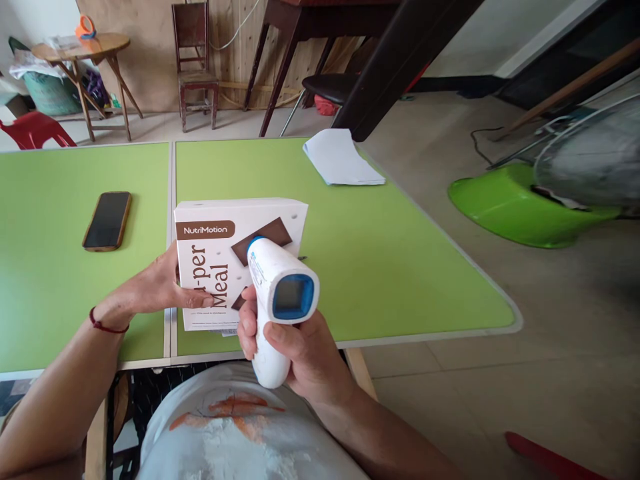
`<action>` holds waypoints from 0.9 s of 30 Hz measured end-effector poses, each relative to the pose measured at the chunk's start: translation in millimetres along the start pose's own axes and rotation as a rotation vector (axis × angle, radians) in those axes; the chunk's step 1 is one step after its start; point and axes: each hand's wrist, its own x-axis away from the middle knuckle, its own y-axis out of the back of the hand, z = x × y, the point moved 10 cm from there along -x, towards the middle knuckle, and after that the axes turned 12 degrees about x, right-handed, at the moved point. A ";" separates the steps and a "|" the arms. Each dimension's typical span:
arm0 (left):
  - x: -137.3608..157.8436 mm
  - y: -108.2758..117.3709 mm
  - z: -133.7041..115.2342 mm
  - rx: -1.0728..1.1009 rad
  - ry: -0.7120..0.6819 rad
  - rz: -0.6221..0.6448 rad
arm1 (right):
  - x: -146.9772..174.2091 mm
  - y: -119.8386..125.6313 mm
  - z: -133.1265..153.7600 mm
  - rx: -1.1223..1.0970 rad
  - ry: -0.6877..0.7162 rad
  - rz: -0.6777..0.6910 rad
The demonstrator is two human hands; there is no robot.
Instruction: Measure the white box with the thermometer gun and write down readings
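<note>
My left hand [165, 283] grips the left side of a white and brown NutriMotion box [210, 263], its thumb across the printed front. The box stands upright near the front edge of the green table. In my right hand [300, 347] is a white infrared thermometer [273, 267] with a blue-framed screen [293, 297] turned toward me. Its blue-rimmed front end points at the box and covers part of the brown picture. Whether it touches the box I cannot tell. The screen looks dark grey, with no reading I can make out.
A smartphone [107, 221] lies on the green table [400, 267] to the left. White papers [341, 157] lie near the far edge. Beyond stand a wooden chair [196, 80], a round table [83, 47] and a dark table [295, 23]. A green basin [515, 207] is off to the right.
</note>
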 end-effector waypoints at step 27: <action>12.8 65.6 -13.2 -0.021 -0.292 -0.534 | -38.1 154.9 85.0 1.199 0.392 -0.517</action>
